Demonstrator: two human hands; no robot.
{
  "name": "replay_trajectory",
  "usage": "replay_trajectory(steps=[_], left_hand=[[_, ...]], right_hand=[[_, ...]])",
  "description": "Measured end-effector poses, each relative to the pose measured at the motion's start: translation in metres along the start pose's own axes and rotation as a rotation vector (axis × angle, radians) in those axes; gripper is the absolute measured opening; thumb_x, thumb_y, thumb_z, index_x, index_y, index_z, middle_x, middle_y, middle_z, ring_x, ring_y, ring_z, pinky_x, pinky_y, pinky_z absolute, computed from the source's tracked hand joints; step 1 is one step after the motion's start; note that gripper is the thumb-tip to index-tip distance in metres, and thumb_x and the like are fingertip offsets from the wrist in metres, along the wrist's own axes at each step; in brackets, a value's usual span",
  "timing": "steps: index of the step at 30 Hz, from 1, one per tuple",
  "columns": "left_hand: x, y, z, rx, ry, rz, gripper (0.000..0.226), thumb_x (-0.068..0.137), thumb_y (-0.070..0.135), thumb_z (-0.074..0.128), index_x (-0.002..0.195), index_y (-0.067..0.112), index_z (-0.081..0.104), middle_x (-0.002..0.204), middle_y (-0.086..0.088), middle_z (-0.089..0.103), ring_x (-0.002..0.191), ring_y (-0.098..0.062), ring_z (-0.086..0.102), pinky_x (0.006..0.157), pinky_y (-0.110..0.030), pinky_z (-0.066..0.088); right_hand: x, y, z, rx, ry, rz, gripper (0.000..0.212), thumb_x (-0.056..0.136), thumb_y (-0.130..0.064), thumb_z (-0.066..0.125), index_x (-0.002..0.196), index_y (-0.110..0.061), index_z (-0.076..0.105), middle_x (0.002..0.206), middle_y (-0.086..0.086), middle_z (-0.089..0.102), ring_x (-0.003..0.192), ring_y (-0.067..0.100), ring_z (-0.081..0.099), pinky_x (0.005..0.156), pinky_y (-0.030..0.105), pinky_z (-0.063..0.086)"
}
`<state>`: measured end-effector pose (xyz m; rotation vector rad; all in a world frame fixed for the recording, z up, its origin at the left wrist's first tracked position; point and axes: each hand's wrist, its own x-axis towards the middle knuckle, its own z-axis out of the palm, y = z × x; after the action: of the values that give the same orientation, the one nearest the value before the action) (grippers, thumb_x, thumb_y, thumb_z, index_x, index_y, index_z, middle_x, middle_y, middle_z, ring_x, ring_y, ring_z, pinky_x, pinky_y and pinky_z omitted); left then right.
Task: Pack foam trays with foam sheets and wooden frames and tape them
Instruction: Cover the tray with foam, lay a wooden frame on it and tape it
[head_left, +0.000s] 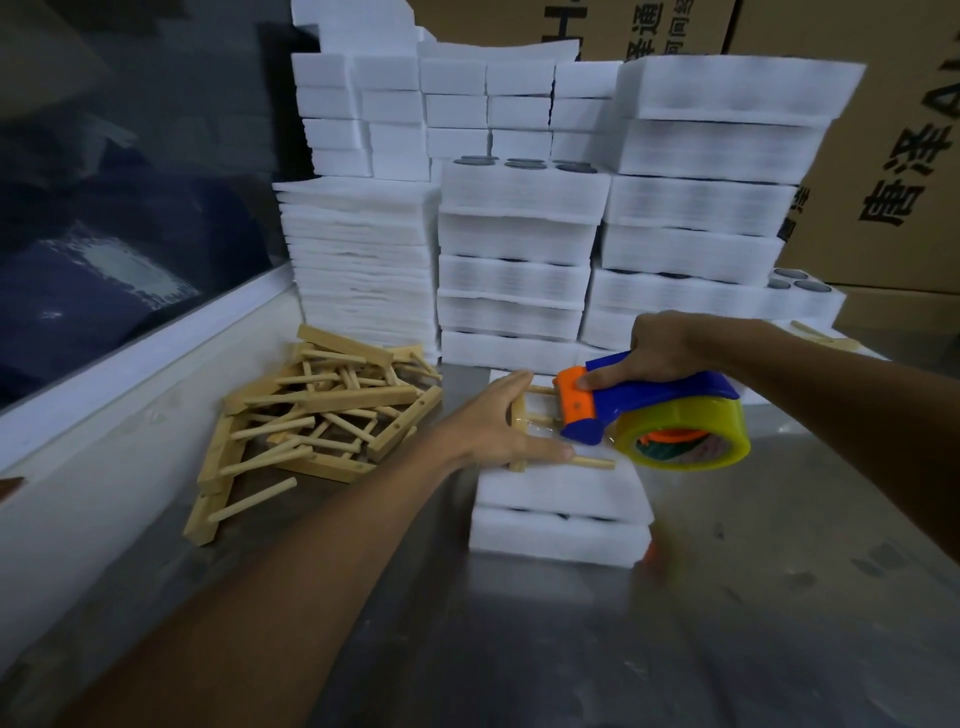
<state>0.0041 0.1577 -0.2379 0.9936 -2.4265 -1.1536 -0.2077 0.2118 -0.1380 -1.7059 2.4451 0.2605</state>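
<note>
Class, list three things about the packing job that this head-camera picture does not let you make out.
1. Contents of the foam trays: head view, covered by foam.
2. Whether tape already crosses the wooden frame: head view, left hand and tape dispenser cover it.
3. Full box lettering: cut by the right edge.

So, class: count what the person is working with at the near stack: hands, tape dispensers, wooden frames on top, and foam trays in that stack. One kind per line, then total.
Hands: 2 (left hand, right hand)
Tape dispenser: 1
Wooden frame on top: 1
Foam trays in the near stack: 2
Total: 6
</note>
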Motion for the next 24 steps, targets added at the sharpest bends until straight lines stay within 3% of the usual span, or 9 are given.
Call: replay_trajectory(steps=[4,15,20,24], left_hand=[[0.003,-0.001,-0.001,-0.038,-0.032,-0.01,0.113,0.069,0.055,0.082,0.156,0.029,0.015,0.163,0.017,0.004,0.148,-0.009,0.012,0.106,-0.023,0.021],[0.004,-0.003,-0.001,-0.048,-0.047,-0.006,0.11,0.071,0.053,0.081,0.156,0.03,0.017,0.162,0.022,0.001,0.148,-0.004,0.009,0.108,-0.019,0.016],[0.004,-0.003,-0.001,-0.085,-0.057,-0.011,0.108,0.071,0.05,0.082,0.156,0.03,0.019,0.161,0.023,0.001,0.148,-0.003,0.007,0.12,-0.029,0.016],[0.005,-0.004,-0.002,-0.084,-0.069,-0.01,0.108,0.07,0.05,0.082,0.156,0.031,0.019,0.161,0.025,0.0,0.148,-0.003,0.007,0.121,-0.031,0.017]], right_hand=[[-0.007,0.002,-0.017,0.015,0.017,-0.007,0.103,0.026,-0.101,0.043,0.083,-0.016,0.058,0.085,0.005,0.063,0.078,0.021,0.062,0.058,0.031,0.04],[-0.023,0.048,-0.022,0.148,0.048,0.025,0.094,0.035,-0.096,0.047,0.079,-0.015,0.066,0.082,0.005,0.067,0.078,0.022,0.064,0.065,0.032,0.044],[-0.027,0.078,-0.02,0.226,0.07,0.058,0.092,0.037,-0.095,0.051,0.075,-0.014,0.074,0.079,0.005,0.072,0.077,0.023,0.068,0.061,0.031,0.046],[-0.027,0.084,-0.018,0.27,0.069,0.055,0.093,0.037,-0.095,0.051,0.08,-0.016,0.074,0.083,0.005,0.073,0.079,0.023,0.069,0.063,0.032,0.049]])
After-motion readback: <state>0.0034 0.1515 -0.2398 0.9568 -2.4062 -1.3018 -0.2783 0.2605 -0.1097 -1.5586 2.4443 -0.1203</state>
